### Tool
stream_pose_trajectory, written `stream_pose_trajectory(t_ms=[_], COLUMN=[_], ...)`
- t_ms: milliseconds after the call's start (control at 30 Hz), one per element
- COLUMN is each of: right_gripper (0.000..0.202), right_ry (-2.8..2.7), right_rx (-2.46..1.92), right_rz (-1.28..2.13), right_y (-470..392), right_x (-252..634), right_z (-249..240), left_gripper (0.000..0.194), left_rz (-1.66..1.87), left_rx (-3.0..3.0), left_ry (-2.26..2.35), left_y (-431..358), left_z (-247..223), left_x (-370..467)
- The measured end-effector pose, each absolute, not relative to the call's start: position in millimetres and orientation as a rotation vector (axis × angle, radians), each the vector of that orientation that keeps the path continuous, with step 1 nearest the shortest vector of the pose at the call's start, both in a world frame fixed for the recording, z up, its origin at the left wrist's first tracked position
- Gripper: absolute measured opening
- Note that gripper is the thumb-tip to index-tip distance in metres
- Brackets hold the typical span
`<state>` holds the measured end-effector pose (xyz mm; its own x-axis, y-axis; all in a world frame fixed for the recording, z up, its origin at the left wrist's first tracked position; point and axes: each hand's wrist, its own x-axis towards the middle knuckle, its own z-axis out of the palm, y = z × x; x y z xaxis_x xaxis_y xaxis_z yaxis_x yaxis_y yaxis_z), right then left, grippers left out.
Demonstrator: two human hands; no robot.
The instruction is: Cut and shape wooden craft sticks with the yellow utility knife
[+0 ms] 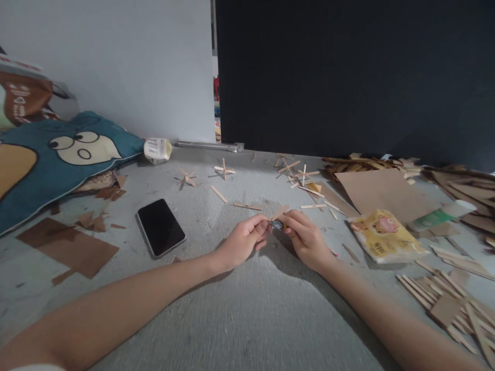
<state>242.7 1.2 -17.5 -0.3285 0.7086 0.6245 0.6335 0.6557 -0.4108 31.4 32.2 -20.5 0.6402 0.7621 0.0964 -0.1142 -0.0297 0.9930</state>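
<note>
Near the middle of the table, my left hand (245,238) is closed, thumb and fingers pinching the end of a thin wooden stick (280,212). My right hand (305,238) is closed just right of it, its fingertips round a small shiny, dark thing (277,224) that touches or nearly touches the stick. What this thing is I cannot make out, as the fingers cover most of it. Just beyond the hands lies a flat wooden stick (247,206) with a dark mark. Another stick (218,194) rests farther left.
Small crossed-stick pieces (224,169) stand at the back. A phone (161,227) lies left, near brown cardboard (69,246) and a blue cushion (83,149). On the right are a yellow tissue pack (384,237), a green-and-white glue stick (441,215) and piled sticks (448,304).
</note>
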Motion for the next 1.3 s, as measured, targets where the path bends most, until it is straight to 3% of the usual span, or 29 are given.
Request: stream_pose_trajectory(t_ms=[300, 833, 1300], right_gripper=[0.040, 0.032, 0.030], right_ry=[-2.090, -2.108, -2.127], right_rx=[-1.004, -0.981, -0.966], right_rz=[0.196, 0.141, 0.122], right_y=[1, 1, 1], right_x=[244, 244, 241], right_z=[-18, -25, -23], left_gripper=[0.050, 0.057, 0.051], left_rz=[0.747, 0.677, 0.671], left_rx=[1.404, 1.426, 1.400], left_ry=[0.539, 0.545, 0.597], left_y=[31, 28, 27], left_z=[-21, -16, -12], left_x=[32, 30, 31])
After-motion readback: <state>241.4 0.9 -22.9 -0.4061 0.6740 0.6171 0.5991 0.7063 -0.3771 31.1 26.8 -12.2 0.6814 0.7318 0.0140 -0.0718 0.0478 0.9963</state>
